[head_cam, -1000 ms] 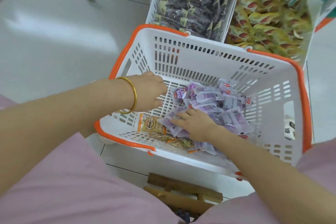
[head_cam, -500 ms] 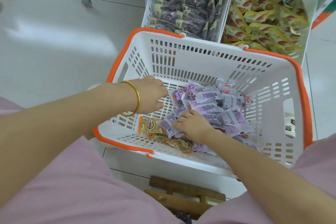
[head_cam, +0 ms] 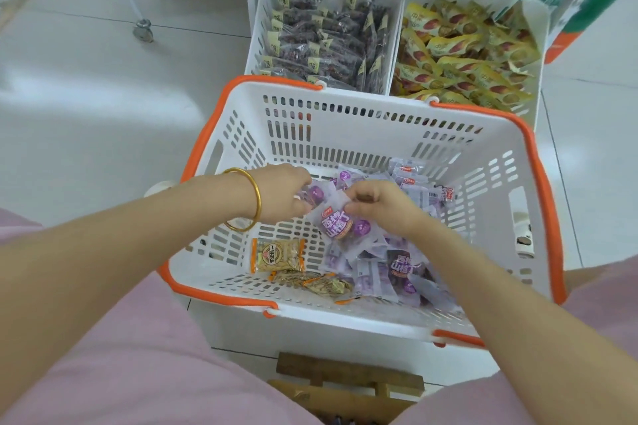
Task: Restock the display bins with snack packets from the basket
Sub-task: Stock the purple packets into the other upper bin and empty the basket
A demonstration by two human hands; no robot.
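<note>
Head view: pick-up step. Left hand [head_cam: 284,195] and right hand [head_cam: 383,203] both pinch purple snack packets [head_cam: 340,222] over the basket [head_cam: 345,134]. Display bins [head_cam: 256,31] sit at 12 o'clock. Next move probably: lift the bunch and find a matching bin.

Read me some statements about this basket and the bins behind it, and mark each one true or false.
1. The left hand and the right hand are both inside the basket. True.
2. The bangle is on the right wrist. False: it is on the left wrist.
3. The right hand pinches a purple packet. True.
4. The yellow-packet bin stands left of the dark-packet bin. False: it stands to its right.
5. The basket holds only purple packets. False: an orange-edged packet also lies on its floor.
</note>
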